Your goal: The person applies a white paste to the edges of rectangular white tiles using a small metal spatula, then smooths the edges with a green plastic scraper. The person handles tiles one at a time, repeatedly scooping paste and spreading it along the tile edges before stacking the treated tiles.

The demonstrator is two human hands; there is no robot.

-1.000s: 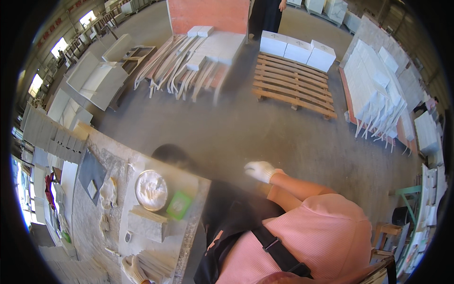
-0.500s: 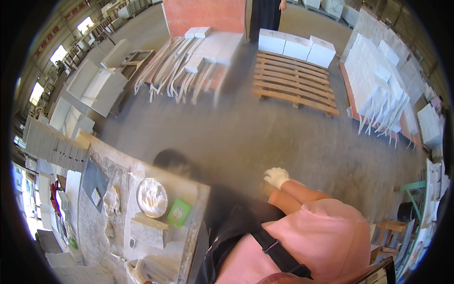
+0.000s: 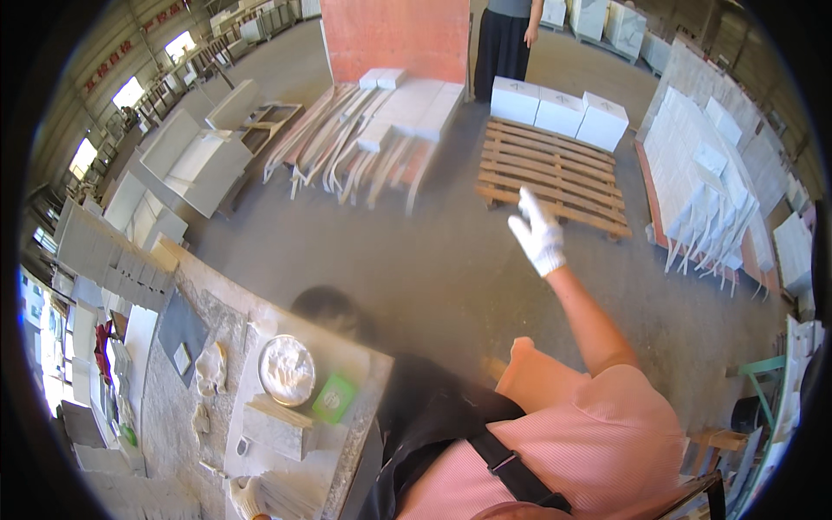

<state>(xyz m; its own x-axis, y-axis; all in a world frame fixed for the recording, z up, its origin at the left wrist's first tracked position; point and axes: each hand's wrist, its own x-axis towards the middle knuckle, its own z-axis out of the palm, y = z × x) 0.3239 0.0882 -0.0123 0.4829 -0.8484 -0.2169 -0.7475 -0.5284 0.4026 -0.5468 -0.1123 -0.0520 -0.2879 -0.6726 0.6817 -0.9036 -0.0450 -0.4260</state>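
Observation:
My right hand (image 3: 539,237), in a white knit glove, is raised over the floor with its arm stretched out. Its fingers are extended with nothing between them, and the wooden pallet (image 3: 555,178) lies beyond. My left hand (image 3: 246,497), also gloved, is at the bottom left by pale stone pieces (image 3: 290,492) on the workbench (image 3: 371,381); its fingers are too cut off to read. Near it stand a white stone block (image 3: 270,432), a round dish of white paste (image 3: 288,371) and a green box (image 3: 334,399).
White boxes (image 3: 559,113) sit on the pallet's far side. Stone slabs with hanging strips (image 3: 347,143) lie ahead, in front of a reddish board (image 3: 397,39). More slabs (image 3: 693,186) lean at right. A person (image 3: 504,48) stands behind the boxes. A dark round object (image 3: 331,314) is beside the bench.
My right hand has swung up and forward from close to my body, its arm straightening and its fingers stretching out. My left hand stays by the stone pieces. The whole view has shifted slightly.

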